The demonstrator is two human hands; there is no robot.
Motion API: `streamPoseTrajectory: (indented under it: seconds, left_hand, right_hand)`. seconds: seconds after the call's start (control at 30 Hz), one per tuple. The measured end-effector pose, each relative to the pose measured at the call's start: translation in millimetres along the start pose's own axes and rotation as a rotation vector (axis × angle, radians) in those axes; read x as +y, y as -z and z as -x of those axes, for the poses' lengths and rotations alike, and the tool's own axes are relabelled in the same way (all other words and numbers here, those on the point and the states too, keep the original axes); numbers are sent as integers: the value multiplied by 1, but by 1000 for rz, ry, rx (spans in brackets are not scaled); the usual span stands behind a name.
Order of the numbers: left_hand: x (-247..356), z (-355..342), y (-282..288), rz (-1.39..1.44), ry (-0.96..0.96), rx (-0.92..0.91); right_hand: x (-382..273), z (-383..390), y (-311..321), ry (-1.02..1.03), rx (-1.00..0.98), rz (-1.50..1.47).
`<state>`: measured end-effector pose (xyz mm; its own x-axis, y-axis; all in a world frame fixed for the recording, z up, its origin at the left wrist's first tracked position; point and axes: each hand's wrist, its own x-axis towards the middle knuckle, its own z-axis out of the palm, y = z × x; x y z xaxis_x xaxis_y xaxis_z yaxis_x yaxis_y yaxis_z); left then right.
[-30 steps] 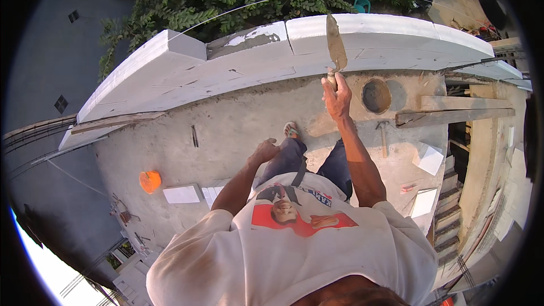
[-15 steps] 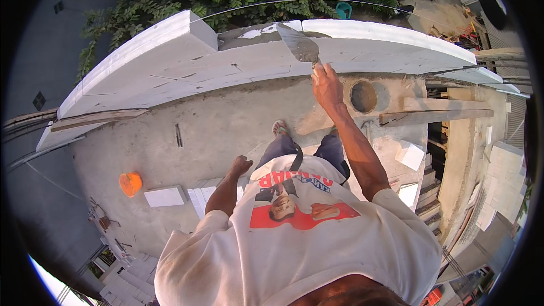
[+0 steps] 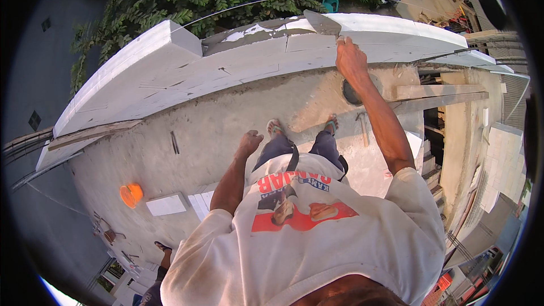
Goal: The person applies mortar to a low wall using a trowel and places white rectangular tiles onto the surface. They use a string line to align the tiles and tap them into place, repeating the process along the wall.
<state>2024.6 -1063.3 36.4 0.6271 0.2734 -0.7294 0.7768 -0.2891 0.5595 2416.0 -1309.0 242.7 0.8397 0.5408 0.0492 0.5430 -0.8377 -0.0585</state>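
My right hand (image 3: 352,59) is closed on the handle of a trowel (image 3: 323,23), its arm stretched forward. The trowel's grey blade lies at the top edge of a white block wall (image 3: 243,63). Left of the blade, a band of wet grey mortar (image 3: 258,34) coats the wall top, with white patches showing through. At the mortar's left end, a raised white block (image 3: 184,39) stands one course higher. My left hand (image 3: 249,142) hangs over the concrete floor with its fingers curled and nothing visible in them.
A round bucket (image 3: 352,92) stands beneath my right forearm, near a hammer (image 3: 362,129) and wooden planks (image 3: 439,96). An orange bucket (image 3: 131,195) and loose white blocks (image 3: 166,204) lie at left. A thin string (image 3: 255,3) runs above the wall. Another person's foot (image 3: 163,246) shows lower left.
My right hand has carried the trowel rightward along the wall top, and mortar now reaches past the block joint. My left hand has shifted slightly forward. Another person's leg has come into view lower left.
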Motion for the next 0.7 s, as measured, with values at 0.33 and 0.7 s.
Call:
streamPoseTrajectory:
  seconds: [0.33,0.7]
  left_hand:
    - [59,-7,-59,-376,144,-430]
    - [66,0,-222,-720,604,-527]
  right_hand:
    - [97,13,-66,-141,292,-115]
    - [136,272,-261,-480,-157,-1015]
